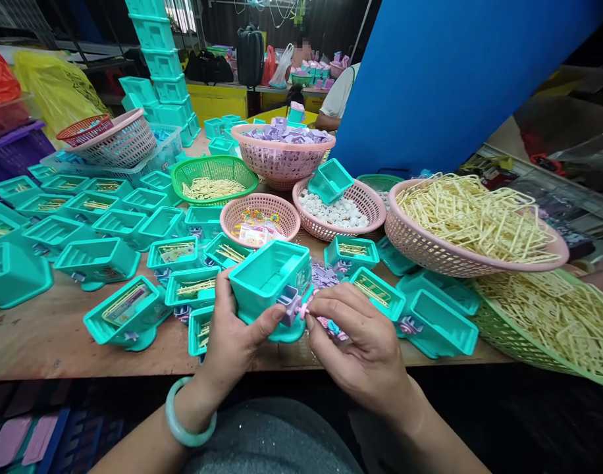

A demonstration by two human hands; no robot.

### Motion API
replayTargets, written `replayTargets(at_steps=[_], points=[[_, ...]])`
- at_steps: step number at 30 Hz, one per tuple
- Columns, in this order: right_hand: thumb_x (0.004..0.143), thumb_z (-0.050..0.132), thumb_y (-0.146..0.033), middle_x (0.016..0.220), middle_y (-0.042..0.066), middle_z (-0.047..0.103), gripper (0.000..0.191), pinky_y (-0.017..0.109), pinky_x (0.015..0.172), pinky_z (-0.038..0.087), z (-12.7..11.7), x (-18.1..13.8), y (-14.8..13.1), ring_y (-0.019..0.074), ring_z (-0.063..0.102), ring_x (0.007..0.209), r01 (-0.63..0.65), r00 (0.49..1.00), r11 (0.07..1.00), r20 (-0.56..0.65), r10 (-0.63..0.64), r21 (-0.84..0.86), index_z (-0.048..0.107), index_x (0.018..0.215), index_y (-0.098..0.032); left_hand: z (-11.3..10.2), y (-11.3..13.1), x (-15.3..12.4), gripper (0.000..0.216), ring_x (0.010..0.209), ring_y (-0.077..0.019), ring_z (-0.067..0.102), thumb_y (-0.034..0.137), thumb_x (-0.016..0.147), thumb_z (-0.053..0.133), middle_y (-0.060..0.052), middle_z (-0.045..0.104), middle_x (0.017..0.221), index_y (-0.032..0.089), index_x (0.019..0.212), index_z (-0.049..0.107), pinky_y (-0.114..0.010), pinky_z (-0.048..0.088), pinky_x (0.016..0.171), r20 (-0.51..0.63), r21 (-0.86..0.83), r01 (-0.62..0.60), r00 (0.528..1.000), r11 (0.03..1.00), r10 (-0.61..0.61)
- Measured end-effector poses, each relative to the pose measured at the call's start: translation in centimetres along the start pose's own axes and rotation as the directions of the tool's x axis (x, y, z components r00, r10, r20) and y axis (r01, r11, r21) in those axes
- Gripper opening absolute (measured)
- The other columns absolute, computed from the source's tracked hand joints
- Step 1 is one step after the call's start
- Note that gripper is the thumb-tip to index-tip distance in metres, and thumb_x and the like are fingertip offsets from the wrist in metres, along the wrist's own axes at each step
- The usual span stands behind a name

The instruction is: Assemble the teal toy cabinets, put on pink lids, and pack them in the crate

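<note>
A teal plastic box (270, 283), open at the top, is gripped by my left hand (232, 336), which wraps round its near left side. The thumb presses by a purple plastic bracket (290, 301) on the box's side. My right hand (363, 339) pinches a small pink plastic piece (304, 309) against that bracket. Its exact shape is partly hidden by the fingertips. Behind the hands lies a pile of purple parts (325, 276), with small pink and teal pieces (335, 329) nearer me. Another teal box with a bracket (442, 322) lies to the right.
Teal boxes (118, 220), many holding cream sticks, cover the table's left. Baskets hold purple parts (286, 135), white pieces (334, 210), small bags (259, 232) and cream wire-like frames (474, 220). Boxes stack high at back left (163, 66). A blue panel (430, 79) rises behind; a person's sleeve (338, 92) shows beside it.
</note>
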State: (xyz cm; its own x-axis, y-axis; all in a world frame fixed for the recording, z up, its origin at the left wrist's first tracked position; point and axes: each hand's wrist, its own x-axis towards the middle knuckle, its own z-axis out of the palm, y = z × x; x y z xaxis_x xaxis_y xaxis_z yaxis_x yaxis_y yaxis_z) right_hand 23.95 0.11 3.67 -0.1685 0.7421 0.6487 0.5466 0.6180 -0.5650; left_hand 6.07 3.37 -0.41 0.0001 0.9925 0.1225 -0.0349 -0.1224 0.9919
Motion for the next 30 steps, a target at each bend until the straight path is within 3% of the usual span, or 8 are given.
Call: replayTargets(at_steps=[7,15,21,24,28,30], points=[[0.091,0.062,-0.004,0.084,0.002,0.069,0.016,0.031,0.072,0.052,0.1,-0.2,-0.2,0.015,0.064,0.079,-0.04,0.999,0.999,0.01,0.04,0.024,0.066,0.09,-0.019,-0.1,-0.1,-0.1,0.066,0.1,-0.0224,0.063,0.051,0.073,0.088,-0.003,0.065,0.113,0.027,0.12,0.048,-0.035,0.054,0.087,0.024,-0.02,0.05,0.998,0.999,-0.05],[0.091,0.06,-0.003,0.083,0.004,0.069,0.018,0.035,0.069,0.05,0.4,-0.6,-0.8,0.018,0.062,0.077,-0.03,0.999,0.998,-0.024,0.029,-0.058,0.064,0.091,-0.02,-0.3,0.5,-0.2,0.065,0.097,-0.0234,0.062,0.049,0.073,0.088,-0.003,0.065,0.109,0.028,0.122,0.051,-0.036,0.051,0.086,0.005,0.11,-0.016,1.0,0.994,0.016],[0.094,0.056,-0.007,0.079,0.002,0.066,0.018,0.034,0.068,0.05,0.7,-0.8,-0.9,0.0178,0.062,0.076,-0.115,0.993,0.993,0.018,0.115,0.01,0.062,0.086,-0.022,-0.5,0.5,-0.3,0.065,0.097,-0.0262,0.064,0.045,0.069,0.09,-0.004,0.068,0.108,0.028,0.12,0.055,-0.038,0.052,0.086,0.02,0.118,-0.044,0.999,0.992,0.042],[0.093,0.056,-0.005,0.082,0.004,0.067,0.018,0.035,0.07,0.05,1.0,-0.9,-0.7,0.0193,0.061,0.079,-0.078,0.997,0.995,-0.003,0.078,-0.058,0.063,0.088,-0.021,-0.5,0.4,-0.4,0.065,0.094,-0.0253,0.065,0.047,0.071,0.089,-0.004,0.067,0.107,0.028,0.123,0.052,-0.037,0.052,0.084,0.031,0.16,-0.063,0.998,0.985,0.059],[0.093,0.056,-0.005,0.079,0.002,0.064,0.017,0.032,0.068,0.049,1.7,-1.2,-0.7,0.0172,0.06,0.076,-0.127,0.992,0.992,-0.026,0.127,0.017,0.061,0.087,-0.021,-0.2,0.1,-0.9,0.068,0.095,-0.024,0.064,0.051,0.076,0.085,-0.004,0.066,0.108,0.029,0.126,0.045,-0.037,0.052,0.085,0.017,0.137,-0.068,0.998,0.988,0.066],[0.091,0.057,-0.003,0.081,0.003,0.065,0.018,0.032,0.069,0.05,2.1,-1.3,-0.8,0.0174,0.06,0.077,-0.091,0.993,0.996,-0.074,0.09,-0.018,0.061,0.091,-0.021,0.0,-0.1,-1.2,0.068,0.099,-0.0242,0.064,0.05,0.076,0.085,-0.004,0.064,0.111,0.029,0.126,0.043,-0.037,0.052,0.089,-0.004,0.106,-0.066,0.998,0.992,0.067]])
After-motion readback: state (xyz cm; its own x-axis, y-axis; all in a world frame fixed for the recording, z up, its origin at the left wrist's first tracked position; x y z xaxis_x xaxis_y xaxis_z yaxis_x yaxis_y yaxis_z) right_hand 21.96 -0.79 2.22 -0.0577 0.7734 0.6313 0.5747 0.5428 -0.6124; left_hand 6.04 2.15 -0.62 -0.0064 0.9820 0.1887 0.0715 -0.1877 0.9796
